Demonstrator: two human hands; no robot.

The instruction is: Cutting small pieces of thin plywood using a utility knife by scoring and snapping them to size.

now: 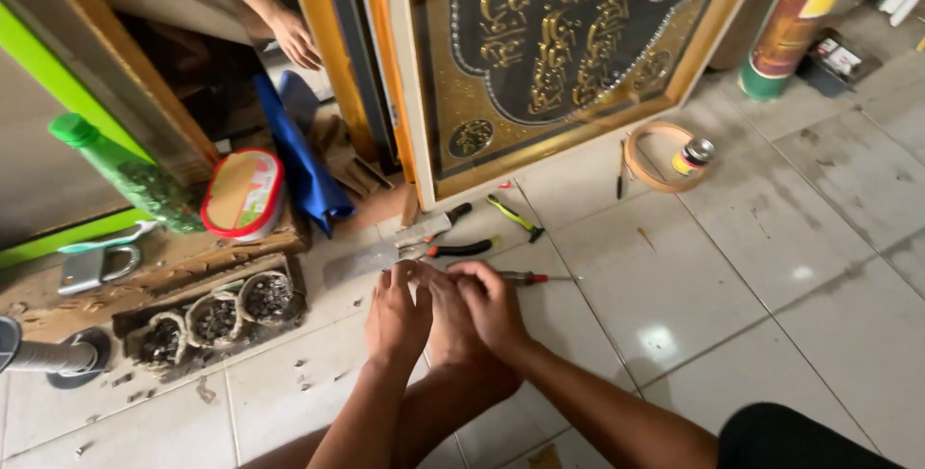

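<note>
Head view looks down at two bare hands pressed close together over a raised knee. I cannot tell what the left hand point(397, 320) holds; its fingers curl in. The right hand point(489, 303) curls too, beside a thin screwdriver with a red handle point(525, 278) lying on the white tile floor point(771, 267), maybe touching it. Just past the fingers lie a flat grey metal blade point(371, 259) and red-handled pliers point(461, 248), easy to grab. A big gold-framed picture point(549, 54) leans upright behind. Bare tiles on the right leave room to move.

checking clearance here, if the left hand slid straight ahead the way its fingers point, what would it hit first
Probably the flat metal blade lying on the tile just beyond the left hand; the pliers lie slightly right of that line. Depth is hard to judge.
</note>
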